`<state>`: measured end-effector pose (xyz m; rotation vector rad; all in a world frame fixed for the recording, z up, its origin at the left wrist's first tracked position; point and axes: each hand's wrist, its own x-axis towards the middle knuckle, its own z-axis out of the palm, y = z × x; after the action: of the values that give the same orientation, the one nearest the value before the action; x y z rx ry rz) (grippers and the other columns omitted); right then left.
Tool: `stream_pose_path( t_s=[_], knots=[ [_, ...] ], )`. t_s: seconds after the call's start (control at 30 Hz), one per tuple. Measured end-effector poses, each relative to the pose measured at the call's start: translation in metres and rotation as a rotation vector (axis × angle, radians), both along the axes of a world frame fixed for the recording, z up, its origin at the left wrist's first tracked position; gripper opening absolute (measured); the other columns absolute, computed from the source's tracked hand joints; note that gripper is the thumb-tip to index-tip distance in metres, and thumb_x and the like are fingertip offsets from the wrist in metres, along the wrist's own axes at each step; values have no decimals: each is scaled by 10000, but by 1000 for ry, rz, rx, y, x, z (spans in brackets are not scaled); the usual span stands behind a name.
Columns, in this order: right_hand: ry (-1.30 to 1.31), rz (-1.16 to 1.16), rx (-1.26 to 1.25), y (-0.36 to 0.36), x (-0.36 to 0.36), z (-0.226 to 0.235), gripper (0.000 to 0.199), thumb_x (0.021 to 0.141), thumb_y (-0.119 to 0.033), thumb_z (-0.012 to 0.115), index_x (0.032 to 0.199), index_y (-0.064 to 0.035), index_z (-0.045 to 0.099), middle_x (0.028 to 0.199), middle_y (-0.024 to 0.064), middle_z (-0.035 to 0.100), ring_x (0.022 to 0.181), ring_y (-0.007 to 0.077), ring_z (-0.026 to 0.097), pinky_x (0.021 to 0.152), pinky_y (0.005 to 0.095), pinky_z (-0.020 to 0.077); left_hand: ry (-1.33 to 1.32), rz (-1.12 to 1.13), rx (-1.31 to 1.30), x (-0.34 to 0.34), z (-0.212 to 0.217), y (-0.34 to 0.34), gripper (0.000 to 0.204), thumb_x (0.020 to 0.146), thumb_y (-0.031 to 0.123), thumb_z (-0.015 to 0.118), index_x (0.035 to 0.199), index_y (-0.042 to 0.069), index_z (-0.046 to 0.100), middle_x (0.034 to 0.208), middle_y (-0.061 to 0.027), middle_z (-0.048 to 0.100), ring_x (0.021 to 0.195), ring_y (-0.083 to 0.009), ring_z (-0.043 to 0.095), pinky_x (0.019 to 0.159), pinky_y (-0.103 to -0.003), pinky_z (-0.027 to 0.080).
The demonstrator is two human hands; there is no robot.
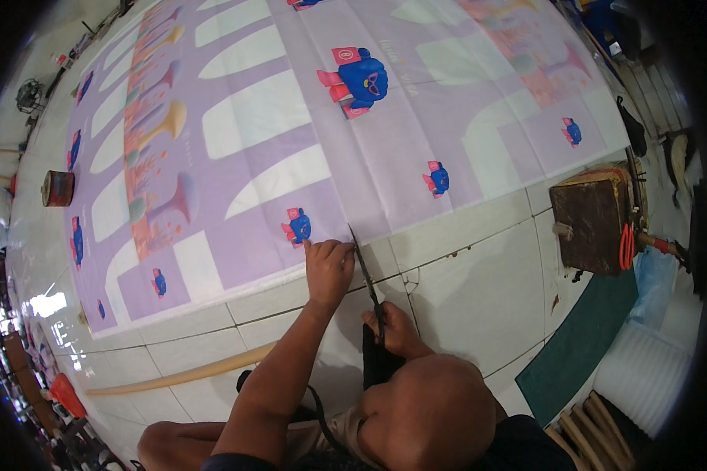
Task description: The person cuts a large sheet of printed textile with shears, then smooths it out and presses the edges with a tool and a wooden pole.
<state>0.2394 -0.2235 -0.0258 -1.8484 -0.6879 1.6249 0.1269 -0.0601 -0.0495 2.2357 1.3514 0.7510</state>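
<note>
So there's a big sheet of thin lilac printed fabric [353, 133] spread flat over the white tiled floor [463, 282], covered in white arch shapes and little blue-and-pink cartoon figures. Its near edge lies right at the person's hands.

The left hand [328, 267] is pressed down on that edge, fingers curled over and pinning the cloth to the tile, just beside one of the small blue figures. The right hand [393, 330] is closed around the handles of a pair of long dark metal scissors [366, 275], whose blades point away from the person with the tip at the fabric edge, right next to the left hand's fingers.

My read: that cloth looks light and floppy, the sort that slides on glazed tile and bunches up if you don't hold it flat close to the blades, which is about where the left hand sits. Fold creases show across it, so it's soft, not stiff. The scissors look heavy and rigid.

Around them: a long pale wooden stick [181, 377] lying on the tiles, a worn brown wooden box [593, 228] with orange-handled scissors [627, 246] at its side, and a dark green mat [581, 345].
</note>
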Motion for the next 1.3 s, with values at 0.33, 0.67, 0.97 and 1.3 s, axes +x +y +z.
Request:
stream_pose_path(
  t_s=[0.33, 0.67, 0.97, 1.3],
  knots=[
    [-90, 29, 86, 6, 2, -2, 419, 932, -394, 683, 812, -16, 547, 721, 115, 593, 654, 217, 565, 631, 369, 443, -1, -5, -29, 0, 1, 1, 91, 795, 83, 723, 874, 127, 725, 845, -29, 639, 890, -273, 596, 1061, -602, 359],
    [-31, 29, 49, 41, 10, -13, 503, 915, -483, 667, 894, 16, 612, 792, 169, 655, 742, 268, 620, 707, 400, 479, -42, -13, -92, -1, 7, 1, 98, 803, 72, 711, 888, 120, 726, 862, -34, 657, 915, -272, 607, 1075, -598, 341],
    [-38, 21, 2, 45, 8, -5, 515, 910, -491, 670, 824, 12, 600, 733, 155, 634, 689, 265, 619, 660, 414, 473, -38, -4, -88, -5, 3, 0, 99, 813, 79, 706, 902, 118, 725, 876, -33, 669, 922, -265, 616, 1091, -595, 320],
    [-87, 41, 91, 72, 11, -22, 603, 914, -582, 617, 823, 12, 568, 711, 145, 608, 695, 275, 609, 674, 417, 470, -63, 5, -196, -4, 5, 1, 83, 848, 96, 679, 913, 101, 730, 870, -73, 684, 928, -295, 630, 1085, -604, 320]
  ],
)
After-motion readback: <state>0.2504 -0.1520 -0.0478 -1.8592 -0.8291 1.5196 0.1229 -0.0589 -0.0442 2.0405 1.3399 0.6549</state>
